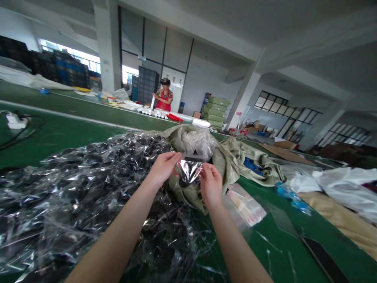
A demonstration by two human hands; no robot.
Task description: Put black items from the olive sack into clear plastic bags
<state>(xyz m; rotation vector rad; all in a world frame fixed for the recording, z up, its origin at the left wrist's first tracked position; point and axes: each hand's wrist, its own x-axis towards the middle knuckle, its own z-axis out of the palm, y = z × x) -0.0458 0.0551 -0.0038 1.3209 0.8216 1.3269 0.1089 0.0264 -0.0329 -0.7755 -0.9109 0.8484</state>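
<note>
We see clear packet with dark content between left hand and right hand. Fingers of each pinch its side edge; hands themselves are apart. Neither is nearer; both touch. Its long axis we cannot tell surely. Packet is above surface; wrapped dark pieces lie nearer to our left hand.

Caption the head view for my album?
Left hand and right hand hold a shiny packet near heaped bagged pieces.

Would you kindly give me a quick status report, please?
Left hand and right hand pinching clear bag between them. Dark item inside. Wrapped pile close around left forearm.
</note>
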